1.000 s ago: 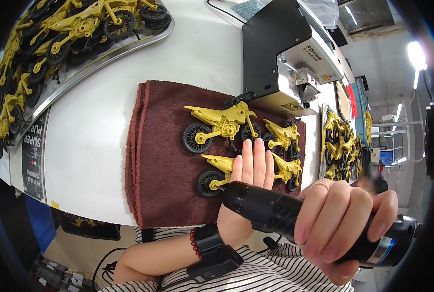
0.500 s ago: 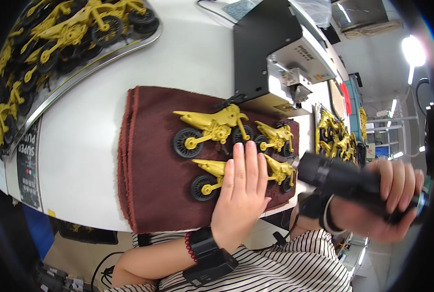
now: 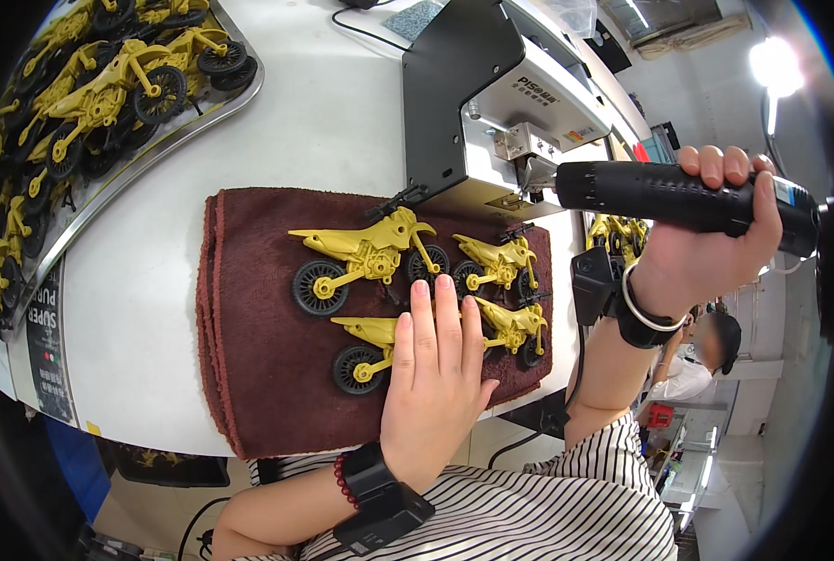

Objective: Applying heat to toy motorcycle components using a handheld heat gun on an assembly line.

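A black electric screwdriver (image 3: 660, 198) is gripped in my right hand (image 3: 711, 245), raised on the right. Its tip end is at the front of a black and silver screw feeder (image 3: 492, 103); whether it touches cannot be seen. My left hand (image 3: 436, 393) lies flat, fingers stretched out, over the near toy motorcycles, partly hiding them. Yellow toy motorcycles with black wheels lie on a folded brown cloth (image 3: 267, 365): a far-left one (image 3: 370, 251), a far-right one (image 3: 496, 262), a near-left one (image 3: 366, 329) and a near-right one (image 3: 515, 323).
A metal tray (image 3: 160, 150) heaped with yellow toy motorcycles (image 3: 94, 89) stands at the far left of the white table (image 3: 146, 299). More yellow toys (image 3: 615, 229) sit behind the screwdriver. Another person (image 3: 697, 365) is in the background at right.
My right hand has lifted the screwdriver from beside the near-right motorcycle up to the screw feeder's front. My left hand stays on the near motorcycles. The whole view has shifted somewhat.
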`<state>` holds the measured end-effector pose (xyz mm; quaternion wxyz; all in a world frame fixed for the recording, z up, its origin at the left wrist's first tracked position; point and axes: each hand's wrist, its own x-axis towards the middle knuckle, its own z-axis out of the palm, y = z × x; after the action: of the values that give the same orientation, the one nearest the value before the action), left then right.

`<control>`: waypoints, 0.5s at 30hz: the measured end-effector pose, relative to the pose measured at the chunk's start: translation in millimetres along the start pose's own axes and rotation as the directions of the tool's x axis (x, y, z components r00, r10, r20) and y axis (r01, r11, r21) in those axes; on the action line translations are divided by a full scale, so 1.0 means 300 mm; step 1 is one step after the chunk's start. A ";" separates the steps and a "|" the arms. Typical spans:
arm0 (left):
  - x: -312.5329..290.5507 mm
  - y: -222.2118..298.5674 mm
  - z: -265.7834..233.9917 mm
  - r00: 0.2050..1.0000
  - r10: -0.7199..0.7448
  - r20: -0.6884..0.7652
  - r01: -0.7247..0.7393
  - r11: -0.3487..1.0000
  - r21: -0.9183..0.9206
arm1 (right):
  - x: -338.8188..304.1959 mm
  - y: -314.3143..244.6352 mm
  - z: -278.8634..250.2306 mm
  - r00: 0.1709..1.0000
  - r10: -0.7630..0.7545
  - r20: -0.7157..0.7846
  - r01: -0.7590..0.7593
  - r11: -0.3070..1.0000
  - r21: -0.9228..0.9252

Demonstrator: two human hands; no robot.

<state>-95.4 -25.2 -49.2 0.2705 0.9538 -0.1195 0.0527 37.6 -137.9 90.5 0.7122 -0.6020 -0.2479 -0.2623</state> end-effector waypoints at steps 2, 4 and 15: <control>0.000 -0.004 0.002 1.000 -0.004 0.000 0.004 1.000 0.003 | -0.002 0.008 0.003 1.000 0.010 0.022 -0.009 1.000 -0.028; 0.000 -0.004 0.005 1.000 -0.001 0.004 0.001 1.000 0.013 | -0.013 -0.020 0.009 0.999 0.038 0.039 -0.038 0.999 -0.004; -0.004 -0.017 0.041 0.994 -0.060 -0.091 0.063 0.998 0.028 | -0.223 -0.038 0.179 0.904 0.128 0.409 -0.286 0.891 0.354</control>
<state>-94.7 -27.2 -62.5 0.2623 0.9577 -0.0769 0.0894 -21.6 -81.5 62.2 0.7850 -0.5034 -0.3611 -0.0065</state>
